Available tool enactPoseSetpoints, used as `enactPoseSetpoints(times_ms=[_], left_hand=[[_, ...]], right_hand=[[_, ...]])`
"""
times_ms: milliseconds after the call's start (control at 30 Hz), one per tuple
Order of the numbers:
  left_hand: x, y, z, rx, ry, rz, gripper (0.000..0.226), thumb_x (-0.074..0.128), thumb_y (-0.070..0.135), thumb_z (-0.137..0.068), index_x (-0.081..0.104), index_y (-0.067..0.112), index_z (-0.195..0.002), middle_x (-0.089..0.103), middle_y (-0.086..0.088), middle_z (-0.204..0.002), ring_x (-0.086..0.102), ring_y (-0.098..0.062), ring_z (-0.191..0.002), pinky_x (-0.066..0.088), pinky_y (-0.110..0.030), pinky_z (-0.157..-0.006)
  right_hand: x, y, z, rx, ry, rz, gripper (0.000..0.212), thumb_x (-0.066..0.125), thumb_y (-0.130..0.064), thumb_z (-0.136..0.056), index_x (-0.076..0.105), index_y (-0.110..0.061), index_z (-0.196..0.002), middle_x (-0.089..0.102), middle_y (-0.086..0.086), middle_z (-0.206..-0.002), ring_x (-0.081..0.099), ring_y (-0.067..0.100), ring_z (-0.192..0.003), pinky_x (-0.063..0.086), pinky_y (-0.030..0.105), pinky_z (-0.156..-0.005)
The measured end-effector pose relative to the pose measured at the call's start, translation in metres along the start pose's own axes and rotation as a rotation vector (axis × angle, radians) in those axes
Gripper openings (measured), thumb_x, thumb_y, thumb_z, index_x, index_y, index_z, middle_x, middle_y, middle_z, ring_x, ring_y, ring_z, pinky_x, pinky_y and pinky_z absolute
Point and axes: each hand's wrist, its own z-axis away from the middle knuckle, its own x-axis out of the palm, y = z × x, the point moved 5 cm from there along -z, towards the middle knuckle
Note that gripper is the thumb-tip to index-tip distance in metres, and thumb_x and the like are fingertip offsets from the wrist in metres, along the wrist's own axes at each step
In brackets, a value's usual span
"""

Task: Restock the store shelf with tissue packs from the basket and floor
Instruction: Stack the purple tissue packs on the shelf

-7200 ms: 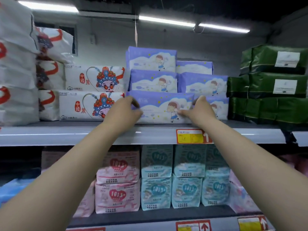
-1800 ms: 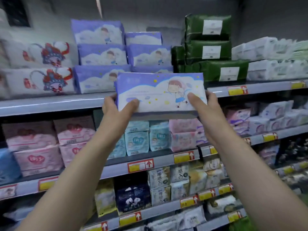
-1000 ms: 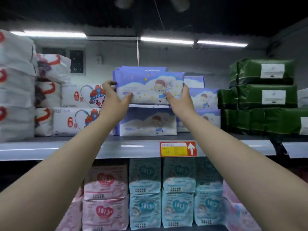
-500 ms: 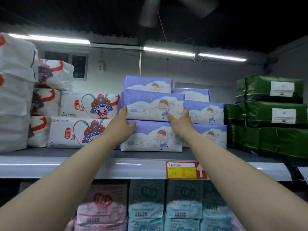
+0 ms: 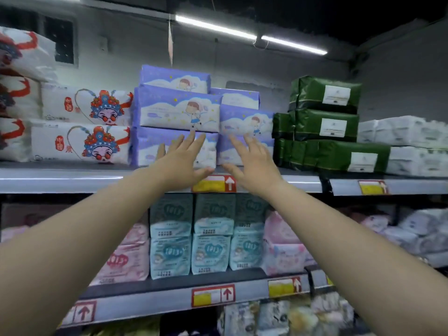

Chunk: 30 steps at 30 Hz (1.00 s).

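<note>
Purple tissue packs with a cartoon child stand stacked on the top shelf (image 5: 72, 177). The front stack has a bottom pack (image 5: 145, 149), a middle pack (image 5: 177, 109) that juts forward a little, and a top pack (image 5: 174, 78). A second purple stack (image 5: 246, 120) stands just to the right. My left hand (image 5: 181, 163) and my right hand (image 5: 252, 161) hover in front of the bottom packs with fingers spread and straight. Neither hand holds anything. No basket or floor is in view.
White packs with an opera-mask figure (image 5: 84, 141) lie left of the purple ones. Dark green packs (image 5: 324, 122) and white packs (image 5: 407, 132) lie to the right. The shelf below (image 5: 169, 299) carries teal packs (image 5: 191, 251) and pink packs (image 5: 281, 253).
Both hands have let go of the purple pack, which now sits in the front stack. They have dropped lower and opened, fingers spread. The view has shifted down and right.
</note>
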Motion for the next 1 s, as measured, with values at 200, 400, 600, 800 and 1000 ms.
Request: enactPoseSetpoints(times_ms=[200, 400, 600, 800, 1000], left_hand=[[0.048, 0.091, 0.036, 0.174, -0.099, 0.071, 0.081, 0.038, 0.063, -0.093, -0.004, 0.030, -0.154, -0.012, -0.004, -0.162, -0.002, -0.024, -0.150, 0.003, -0.046, -0.120], [0.103, 0.183, 0.081, 0.350, -0.248, 0.062, 0.082, 0.037, 0.065, -0.092, -0.001, 0.030, -0.155, -0.013, -0.004, -0.162, -0.004, -0.023, -0.150, 0.000, -0.049, -0.118], [0.162, 0.261, 0.140, 0.519, -0.498, 0.067, 0.086, 0.033, 0.068, -0.092, -0.012, 0.029, -0.154, -0.022, -0.003, -0.160, -0.014, -0.024, -0.149, -0.007, -0.049, -0.119], [0.202, 0.318, 0.175, 0.743, -0.635, 0.112, 0.086, 0.033, 0.070, -0.091, -0.011, 0.031, -0.154, -0.022, -0.006, -0.160, -0.010, -0.028, -0.149, -0.004, -0.048, -0.118], [0.231, 0.337, 0.207, 0.997, -0.665, 0.120, 0.087, 0.034, 0.070, -0.091, -0.009, 0.029, -0.154, -0.017, -0.007, -0.161, -0.006, -0.029, -0.149, -0.001, -0.050, -0.119]], right_hand=[[-0.016, 0.068, 0.115, 0.189, -0.176, 0.082, 0.074, 0.039, -0.060, -0.095, 0.007, -0.031, -0.155, 0.005, 0.010, -0.163, 0.002, 0.028, -0.150, 0.007, 0.044, -0.120], [-0.027, 0.125, 0.240, 0.407, -0.330, 0.132, 0.077, 0.039, -0.063, -0.093, 0.006, -0.032, -0.155, 0.002, 0.010, -0.163, 0.001, 0.029, -0.150, 0.008, 0.047, -0.120], [-0.033, 0.162, 0.363, 0.614, -0.499, 0.202, 0.078, 0.033, -0.067, -0.093, 0.001, -0.034, -0.155, -0.001, 0.008, -0.163, 0.000, 0.030, -0.150, 0.009, 0.049, -0.119], [-0.048, 0.160, 0.455, 0.916, -0.578, 0.254, 0.079, 0.035, -0.068, -0.092, 0.000, -0.036, -0.155, -0.002, 0.008, -0.163, 0.001, 0.031, -0.149, 0.008, 0.050, -0.120], [-0.051, 0.117, 0.527, 1.205, -0.536, 0.320, 0.078, 0.036, -0.066, -0.093, 0.006, -0.031, -0.155, 0.004, 0.013, -0.162, 0.007, 0.033, -0.149, 0.012, 0.046, -0.120]])
